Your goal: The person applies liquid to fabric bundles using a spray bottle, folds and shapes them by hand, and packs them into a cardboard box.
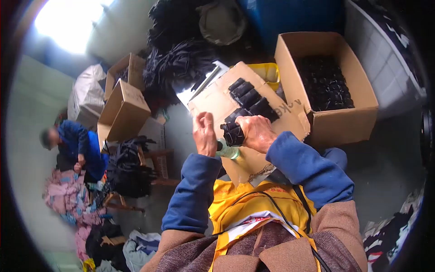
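My right hand [258, 132] grips a small bundle of rolled black cloth [233, 134], with thin pale lines across its end. Left of it, my left hand [205, 135] is raised with its fingers bent together; whatever they pinch is too small to see. A pale green cone of thread [229, 149] lies between my wrists, partly hidden by my left hand. More black rolls [247, 95] rest in a row on a flat cardboard sheet [215, 100] just beyond my hands.
At right stands an open carton [344, 124] holding many black bundles. A white bin [385, 59] is behind it. Black cloth strips [186, 59] pile up at the back. At left are two cartons [124, 109], a stool with black cloth [129, 167], and a seated person [79, 140] near pink fabric.
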Demonstrator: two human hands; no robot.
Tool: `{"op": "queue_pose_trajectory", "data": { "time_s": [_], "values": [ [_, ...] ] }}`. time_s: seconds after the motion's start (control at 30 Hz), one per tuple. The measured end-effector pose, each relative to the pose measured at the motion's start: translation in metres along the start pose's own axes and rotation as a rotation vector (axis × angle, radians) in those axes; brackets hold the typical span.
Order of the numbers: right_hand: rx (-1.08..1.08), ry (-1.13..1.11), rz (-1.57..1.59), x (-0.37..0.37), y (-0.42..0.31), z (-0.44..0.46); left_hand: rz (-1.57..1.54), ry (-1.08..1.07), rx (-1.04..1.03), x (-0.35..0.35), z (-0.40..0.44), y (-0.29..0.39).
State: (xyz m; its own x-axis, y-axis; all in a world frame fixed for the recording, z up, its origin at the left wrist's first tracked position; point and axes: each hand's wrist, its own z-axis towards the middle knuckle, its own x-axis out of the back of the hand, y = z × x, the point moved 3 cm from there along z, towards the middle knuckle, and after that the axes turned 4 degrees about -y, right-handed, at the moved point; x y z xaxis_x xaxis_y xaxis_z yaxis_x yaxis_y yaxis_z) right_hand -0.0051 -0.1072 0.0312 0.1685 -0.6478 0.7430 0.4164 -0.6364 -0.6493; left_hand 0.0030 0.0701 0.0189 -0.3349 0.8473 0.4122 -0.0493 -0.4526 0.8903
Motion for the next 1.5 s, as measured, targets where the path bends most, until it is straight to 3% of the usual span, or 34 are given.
{"op": "queue_pose_trajectory", "data": {
  "time_s": [0.1, 0.17, 0.23, 0.27, 0.33, 0.37, 0.4, 0.5, 0.53, 0.63, 0.7, 0.77, 0.9, 0.97, 1.1, 1.23, 1.43, 1.5],
  "values": [
    [0.127, 0.141, 0.063, 0.003, 0.006, -0.011, -0.3, 0.058, 0.072, 0.013, 0.008, 0.011],
    [0.146, 0.183, 0.085, 0.006, 0.006, -0.016, -0.115, -0.011, -0.022, 0.023, 0.009, 0.029],
    [0.104, 0.121, 0.133, 0.008, 0.004, -0.017, -0.116, -0.094, -0.156, 0.011, -0.007, 0.058],
    [0.116, 0.12, 0.2, 0.006, 0.003, -0.016, -0.158, -0.149, -0.092, 0.001, -0.021, 0.069],
    [0.185, 0.159, 0.296, 0.006, -0.004, -0.019, -0.022, -0.345, -0.548, -0.019, -0.036, 0.082],
    [0.382, 0.237, 0.158, -0.006, 0.002, -0.017, 0.244, -0.49, -0.797, -0.02, -0.043, 0.103],
    [0.374, 0.234, 0.293, -0.003, 0.0, -0.019, 0.326, -0.53, -0.864, -0.024, -0.04, 0.105],
    [0.332, 0.223, 0.47, 0.012, -0.009, -0.028, 0.121, -0.578, -0.686, -0.028, -0.031, 0.124],
    [0.301, 0.229, 0.514, 0.019, -0.012, -0.031, 0.143, -0.6, -0.839, -0.036, -0.018, 0.109],
    [0.283, 0.162, 0.13, 0.034, -0.019, -0.033, -0.387, -0.424, -0.218, -0.017, 0.007, 0.099],
    [0.238, 0.179, 0.057, 0.029, -0.012, -0.031, -0.066, -0.268, -0.336, 0.009, 0.011, 0.104],
    [0.207, 0.19, -0.01, 0.021, -0.007, -0.025, 0.036, -0.142, -0.358, 0.009, 0.018, 0.064],
    [0.191, 0.219, -0.145, 0.006, -0.005, -0.013, 0.131, -0.239, -0.166, -0.002, 0.005, 0.036],
    [0.131, 0.128, -0.298, -0.003, -0.001, -0.005, 0.144, -0.27, -0.089, -0.004, 0.0, 0.031],
    [0.112, 0.101, -0.288, -0.011, 0.0, 0.006, 0.133, -0.255, 0.003, -0.005, 0.0, 0.028],
    [0.082, 0.003, -0.317, -0.02, 0.006, 0.012, 0.279, -0.244, -0.057, -0.018, 0.002, 0.016],
    [0.098, 0.096, -0.255, -0.019, 0.0, 0.009, 0.208, -0.202, -0.113, -0.012, -0.003, 0.022],
    [0.074, 0.131, -0.235, -0.016, -0.001, 0.004, 0.052, -0.152, -0.025, -0.01, -0.007, 0.032]
  ]
}}
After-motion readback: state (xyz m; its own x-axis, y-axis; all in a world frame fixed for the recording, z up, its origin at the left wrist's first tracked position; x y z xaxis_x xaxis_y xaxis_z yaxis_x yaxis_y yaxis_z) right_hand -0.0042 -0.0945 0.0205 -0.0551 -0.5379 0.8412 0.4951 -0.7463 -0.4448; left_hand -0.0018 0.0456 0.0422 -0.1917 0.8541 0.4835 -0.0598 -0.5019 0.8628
